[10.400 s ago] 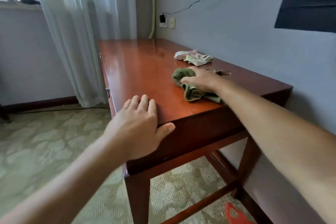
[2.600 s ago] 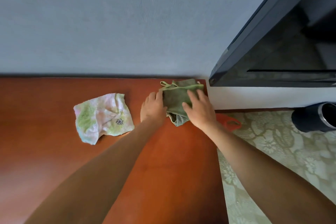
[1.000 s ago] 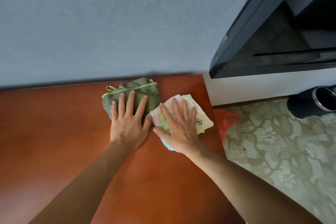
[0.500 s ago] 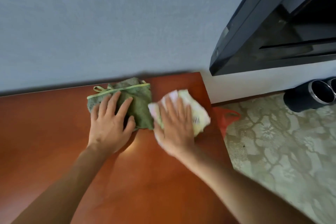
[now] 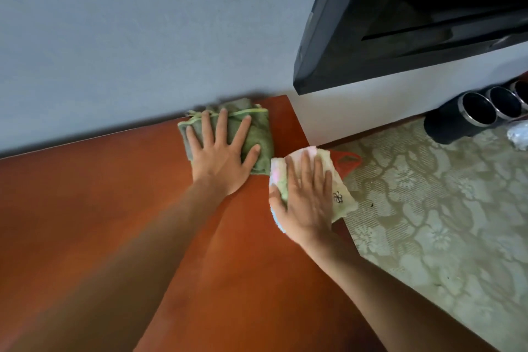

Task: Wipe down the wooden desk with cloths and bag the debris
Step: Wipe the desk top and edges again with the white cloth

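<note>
With the right hand (image 5: 307, 197) flat on the pale floral cloth (image 5: 341, 194) already overhanging the red-brown wooden desk (image 5: 114, 223) edge beyond its fingertips, another outward stroke may drop it, while the flat left hand (image 5: 221, 157) pins the folded green cloth (image 5: 258, 134) by the wall.

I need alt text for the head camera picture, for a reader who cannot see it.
Two bare hands press cloths flat on a wooden desk: the left hand on a green cloth by the wall, the right hand on a pale floral cloth overhanging the desk's right edge. Patterned carpet lies beyond.
</note>
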